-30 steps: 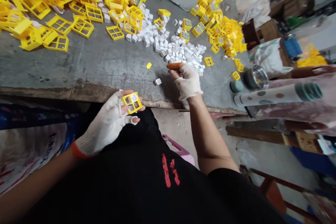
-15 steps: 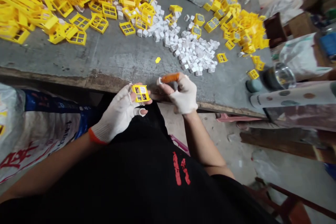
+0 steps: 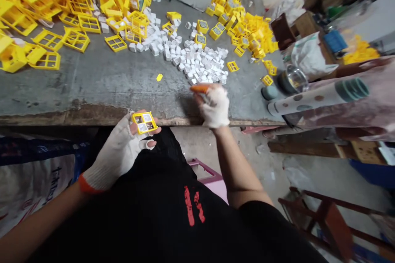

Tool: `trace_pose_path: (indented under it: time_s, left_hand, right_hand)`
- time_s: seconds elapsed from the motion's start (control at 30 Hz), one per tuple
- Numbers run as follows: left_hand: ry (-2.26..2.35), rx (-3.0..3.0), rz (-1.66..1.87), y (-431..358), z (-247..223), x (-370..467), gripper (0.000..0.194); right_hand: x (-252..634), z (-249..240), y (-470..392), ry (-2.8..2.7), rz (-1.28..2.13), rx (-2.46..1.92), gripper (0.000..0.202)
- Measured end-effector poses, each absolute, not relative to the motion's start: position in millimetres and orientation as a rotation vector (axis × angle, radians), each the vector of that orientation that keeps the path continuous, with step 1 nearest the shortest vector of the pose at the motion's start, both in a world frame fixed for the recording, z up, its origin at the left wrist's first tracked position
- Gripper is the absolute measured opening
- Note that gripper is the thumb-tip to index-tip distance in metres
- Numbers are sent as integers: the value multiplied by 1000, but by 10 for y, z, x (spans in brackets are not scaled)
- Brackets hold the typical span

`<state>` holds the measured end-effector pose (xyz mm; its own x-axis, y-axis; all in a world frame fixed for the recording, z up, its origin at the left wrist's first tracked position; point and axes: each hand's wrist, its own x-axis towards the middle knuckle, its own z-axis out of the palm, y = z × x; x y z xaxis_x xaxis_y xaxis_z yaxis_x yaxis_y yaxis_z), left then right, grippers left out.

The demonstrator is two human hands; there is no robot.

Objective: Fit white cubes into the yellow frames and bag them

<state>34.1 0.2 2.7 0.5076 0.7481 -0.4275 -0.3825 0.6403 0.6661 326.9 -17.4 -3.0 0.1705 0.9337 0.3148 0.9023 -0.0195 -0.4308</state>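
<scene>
In a white glove with bare fingertips, my left hand [image 3: 123, 144] holds a yellow four-pane frame [image 3: 144, 123] just off the table's front edge. White pieces fill two of its panes, upper right and lower left. My right hand [image 3: 212, 104], gloved too with orange on one finger, is over the table edge just below the pile of small white pieces [image 3: 202, 63]. Its fingers are smeared by motion, and whether anything is between them is hidden. A small flat yellow piece [image 3: 159, 77] lies on the grey table [image 3: 117, 82] between the hands and the piles.
A large heap of yellow frames [image 3: 64, 0] covers the back left. More yellow pieces [image 3: 247, 28] are piled at the back right. A clear jar [image 3: 293, 79] and a white patterned cylinder [image 3: 317, 98] stand or lie at the right. White sacks [image 3: 37, 185] are at lower left.
A second white piece now shows in the frame's lower left pane. My right hand has moved forward over the table toward the white pile. The view has shifted to the right.
</scene>
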Motion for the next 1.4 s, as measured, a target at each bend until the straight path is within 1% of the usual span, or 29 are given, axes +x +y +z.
trace_pose_path:
  time_s: [0.1, 0.2, 0.3, 0.37, 0.5, 0.57, 0.7, 0.83, 0.97, 1.03, 1.1, 1.2, 1.27, 1.33, 1.4]
  left_hand:
    - [780, 568, 711, 20, 28, 363, 52]
    - [799, 588, 700, 33, 29, 386, 56]
    - [810, 578, 695, 34, 45, 402, 58]
    - [806, 568, 690, 28, 59, 409, 57]
    - [759, 532, 659, 14, 71, 415, 56]
    - [738, 517, 640, 2, 65, 406, 53]
    - [683, 513, 624, -34, 43, 357, 47]
    - [631, 513, 589, -57, 36, 318, 45]
    - [612, 500, 484, -62, 65, 327, 34]
    - [625, 472, 446, -69, 82, 340, 31]
    - [664, 440, 420, -77, 88, 352, 30]
    - [724, 411, 378, -68, 58, 371, 33]
    - [729, 421, 354, -41, 19, 390, 34]
    - [717, 446, 342, -6, -9, 411, 33]
    - [738, 465, 337, 30, -9, 429, 32]
  right_hand:
    - [3612, -78, 203, -1617, -19, -2227, 22]
    - [3666, -136, 442, -1711, -73, -2262, 16]
    - [3532, -143, 371, -1710, -66, -2224, 10]
    - [3374, -116, 168, -1718, 54, -2079, 11]
    - [2958, -35, -322, -1756, 421, -1524, 24]
    - [2762, -10, -481, -1764, 488, -1369, 29]
    - [2563, -1, -572, -1810, 429, -1310, 35]
    - [2595, 29, -571, -1872, 415, -1236, 34]
    - [2675, 67, -612, -2001, 429, -1266, 41]
    - [2699, 71, -641, -2083, 395, -1265, 38]
    - [2716, 67, -669, -2180, 304, -1229, 35]
    - [2747, 66, -693, -2295, 72, -1160, 37]
    - [2767, 83, -697, -2354, -23, -1157, 37]
    - [2783, 115, -698, -2426, -3, -1187, 36]
    - [2823, 141, -693, -2489, 88, -1189, 35]
